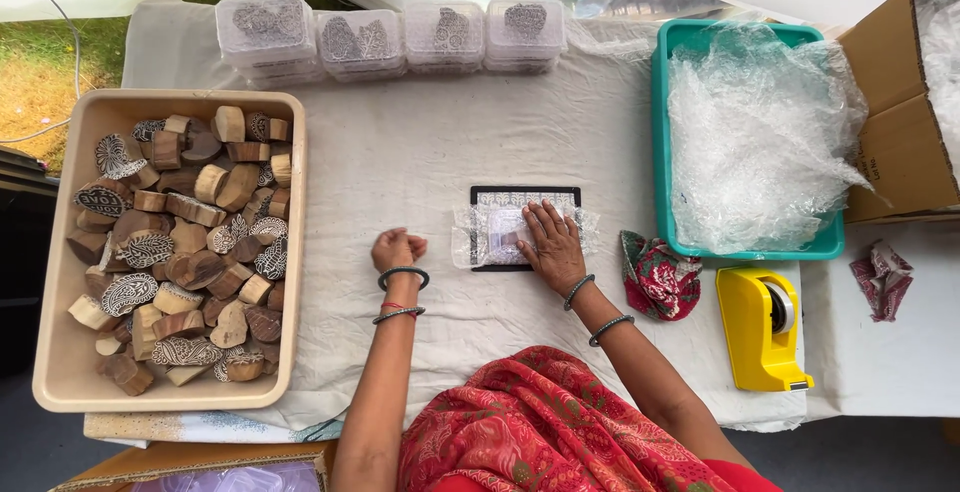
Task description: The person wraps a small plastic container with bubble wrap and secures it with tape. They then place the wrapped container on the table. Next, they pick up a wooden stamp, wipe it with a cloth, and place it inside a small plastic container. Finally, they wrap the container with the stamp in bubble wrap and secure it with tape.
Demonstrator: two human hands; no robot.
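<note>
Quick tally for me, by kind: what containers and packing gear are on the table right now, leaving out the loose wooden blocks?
Clear lidded plastic boxes: 4 across the back, possibly stacked
Beige tray of wooden blocks: 1
Teal bin of bubble wrap: 1
Cardboard box: 1
Yellow tape dispenser: 1
Black pad under the right hand: 1
Total: 9

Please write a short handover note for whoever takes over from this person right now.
Left hand: closed in a loose fist, resting on the white cloth, holding nothing visible.
Right hand: flat, pressing a bubble-wrapped item onto the black-edged pad.
Beige tray of carved wooden blocks at left; teal bin of bubble wrap and yellow tape dispenser at right.
Done: wrap is around the item. Left: no tape visible on it.
</note>
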